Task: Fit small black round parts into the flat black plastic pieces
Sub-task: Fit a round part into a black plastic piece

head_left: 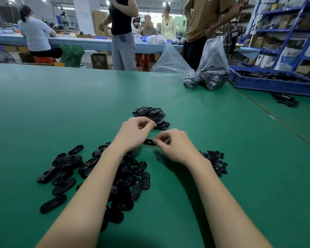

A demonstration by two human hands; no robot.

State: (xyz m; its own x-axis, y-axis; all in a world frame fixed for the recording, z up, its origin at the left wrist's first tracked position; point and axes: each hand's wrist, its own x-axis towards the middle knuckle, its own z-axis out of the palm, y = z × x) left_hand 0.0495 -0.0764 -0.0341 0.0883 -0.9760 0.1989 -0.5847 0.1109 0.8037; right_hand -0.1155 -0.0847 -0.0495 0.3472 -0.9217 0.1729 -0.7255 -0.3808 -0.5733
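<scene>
Flat black plastic oval pieces lie in three places on your green table mat [61,108], and that spread gives the best reading of progress. The big loose heap of oval pieces [100,176] under and beside your left forearm looks like the stock not yet fitted: several show an open hole in the middle. The smaller pile of oval pieces [151,116] just beyond your hands looks like the finished stack, though whether each one carries its insert is too small to tell. The scatter of small black round parts [216,162] sits just right of your right wrist. Judging by the sizes of the heaps, you are well short of halfway, and the two clear plastic bags of black parts [207,76] far across the table suggest more to come.

The single black oval piece in hand [149,141] sits low between your hands, near the mat. Your right hand [175,145] pinches its right end with curled fingers. Your left hand [135,134] is raised just above and behind it, fingers curled in toward the thumb near the finished pile; whether it holds a round part cannot be told. The two hands are near each other but not touching.
</scene>
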